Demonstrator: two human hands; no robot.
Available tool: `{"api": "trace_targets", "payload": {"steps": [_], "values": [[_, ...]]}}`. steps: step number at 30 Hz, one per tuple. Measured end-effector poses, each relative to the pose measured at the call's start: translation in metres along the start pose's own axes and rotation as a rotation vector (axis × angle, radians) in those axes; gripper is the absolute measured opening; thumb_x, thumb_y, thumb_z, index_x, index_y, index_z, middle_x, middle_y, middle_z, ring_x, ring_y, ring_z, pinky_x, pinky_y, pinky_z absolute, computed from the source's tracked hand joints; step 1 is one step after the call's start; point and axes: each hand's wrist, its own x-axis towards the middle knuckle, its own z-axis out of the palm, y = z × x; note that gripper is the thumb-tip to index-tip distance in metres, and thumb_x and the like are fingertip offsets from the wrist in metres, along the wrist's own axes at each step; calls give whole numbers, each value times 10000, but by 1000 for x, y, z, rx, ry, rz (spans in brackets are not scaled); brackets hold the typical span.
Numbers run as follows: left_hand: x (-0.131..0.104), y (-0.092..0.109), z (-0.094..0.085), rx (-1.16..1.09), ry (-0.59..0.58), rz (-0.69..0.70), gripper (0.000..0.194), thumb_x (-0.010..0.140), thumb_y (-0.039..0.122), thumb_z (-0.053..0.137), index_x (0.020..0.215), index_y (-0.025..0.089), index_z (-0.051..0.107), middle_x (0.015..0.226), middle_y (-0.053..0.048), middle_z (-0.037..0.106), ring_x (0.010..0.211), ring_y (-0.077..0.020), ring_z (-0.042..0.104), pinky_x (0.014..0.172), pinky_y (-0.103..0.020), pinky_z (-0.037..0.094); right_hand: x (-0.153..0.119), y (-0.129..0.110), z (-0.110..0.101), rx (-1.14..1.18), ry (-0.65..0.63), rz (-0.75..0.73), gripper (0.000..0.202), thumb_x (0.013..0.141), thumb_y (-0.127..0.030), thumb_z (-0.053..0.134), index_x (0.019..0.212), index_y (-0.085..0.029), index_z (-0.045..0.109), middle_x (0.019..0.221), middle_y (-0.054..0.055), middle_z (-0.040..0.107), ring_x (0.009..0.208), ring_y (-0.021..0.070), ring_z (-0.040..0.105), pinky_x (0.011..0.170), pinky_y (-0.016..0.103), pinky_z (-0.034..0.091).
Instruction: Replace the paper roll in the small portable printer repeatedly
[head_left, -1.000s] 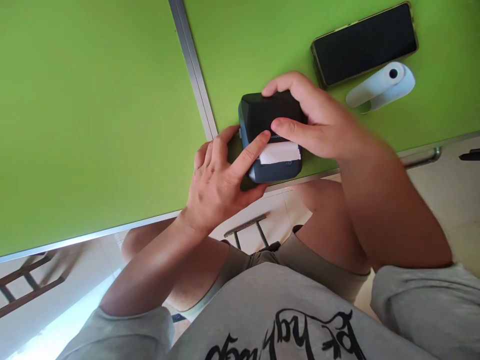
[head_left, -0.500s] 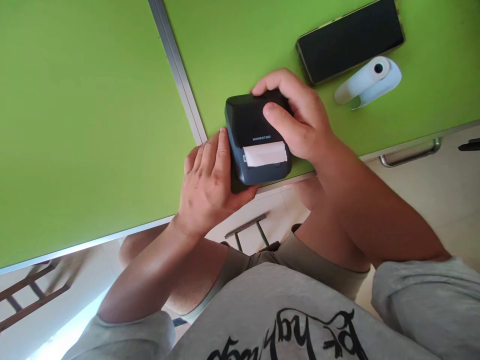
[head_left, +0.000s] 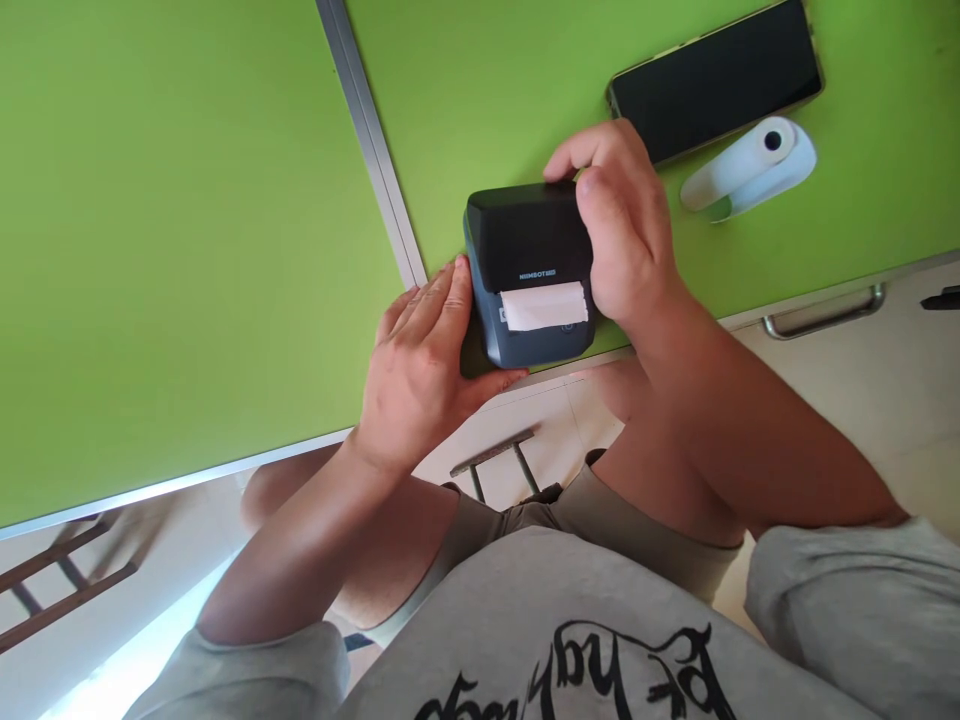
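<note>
A small label printer (head_left: pixel 529 235), black on top and dark blue-grey below, stands on the green table near its front edge. From its front slot a strip of white label paper (head_left: pixel 545 307) sticks out. My left hand (head_left: pixel 420 370) grips the printer's left side, fingers along the side and thumb at the front lower edge. My right hand (head_left: pixel 630 225) is wrapped round the right side, its thumb at the top right edge and its index finger behind the back edge. The right hand's other fingers are partly hidden.
Beyond my right hand lie a dark phone (head_left: pixel 716 80) and a partly unrolled white paper roll (head_left: pixel 750 168). A metal strip (head_left: pixel 371 140) divides the green table (head_left: pixel 187 220). Below the front edge are a metal handle (head_left: pixel 825 312) and a wooden stool (head_left: pixel 64 580).
My right thumb has left the top of the printer's cover and moved right to its side edge. The printer and the table items appear slightly further right in view.
</note>
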Motion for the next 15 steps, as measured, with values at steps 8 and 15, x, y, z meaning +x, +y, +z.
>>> {"api": "trace_targets", "payload": {"steps": [8,15], "values": [[7,-2,-5,-86,-20,-47,985,863,853,580,1560,162,501,1488,-208,638,1424,-364,600,1196,-525,495,2,6,7,26,30,39,488,1002,-736,358,913,-313,584,976,58,639,987,257,577,959,460,463],[5,-1,-2,-31,4,-63,912,887,821,612,1558,213,501,1531,-174,618,1427,-341,604,1189,-515,500,3,5,5,15,37,90,543,966,-797,329,914,-316,576,982,60,640,988,259,552,986,463,452]]}}
